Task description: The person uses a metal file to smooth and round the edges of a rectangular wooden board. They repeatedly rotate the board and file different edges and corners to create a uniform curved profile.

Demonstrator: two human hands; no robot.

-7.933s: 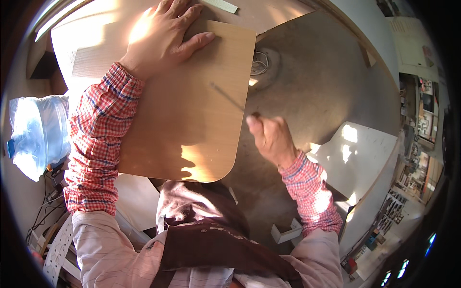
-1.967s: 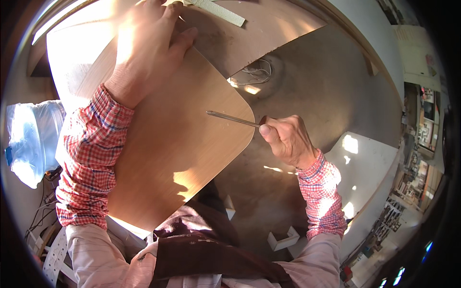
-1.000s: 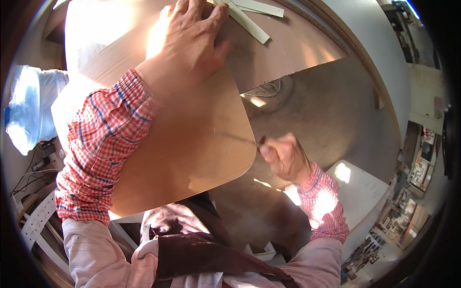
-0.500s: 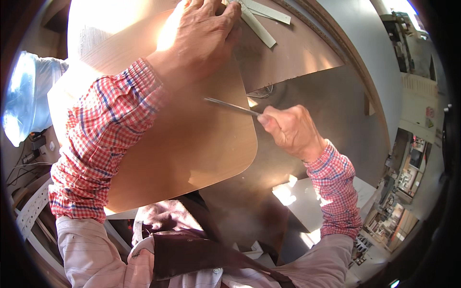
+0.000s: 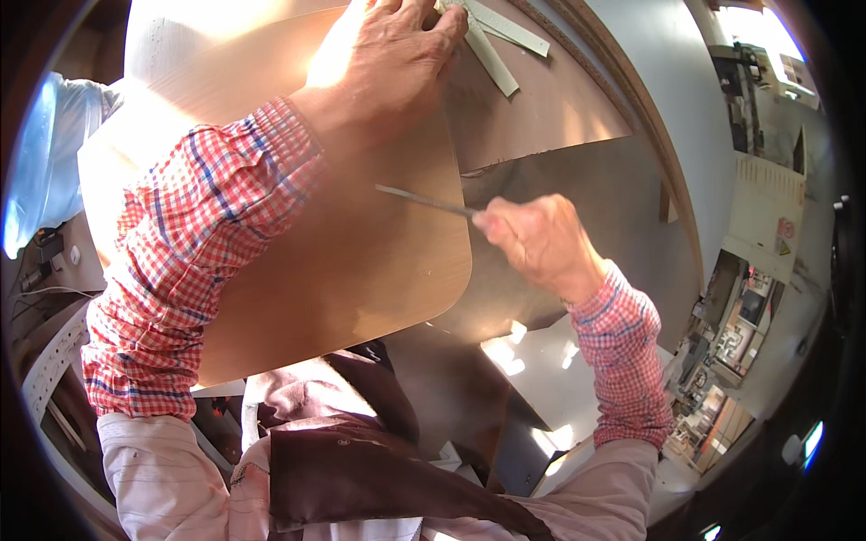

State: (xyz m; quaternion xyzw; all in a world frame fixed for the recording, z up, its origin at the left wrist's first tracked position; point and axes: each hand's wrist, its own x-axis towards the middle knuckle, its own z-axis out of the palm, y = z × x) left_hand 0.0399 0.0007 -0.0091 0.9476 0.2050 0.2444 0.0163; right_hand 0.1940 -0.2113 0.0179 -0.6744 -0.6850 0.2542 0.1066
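A light-brown wooden panel with rounded corners lies across the middle. My left hand rests on its upper part, thumb out to the side; the top of the picture cuts off some fingertips. My right hand is closed in a fist beyond the panel's right edge. It holds a thin grey metal file, whose handle end is hidden in the fist. The file's blade reaches left over the panel's edge. Whether it touches the panel, I cannot tell.
Pale narrow strips lie beside my left hand on a brown board. A curved panel edge runs along the right. A blue clear plastic bag is at the far left. A white surface lies below my right forearm.
My right hand and the file have shifted slightly left. The view has tilted a little; my left hand stays on the panel.
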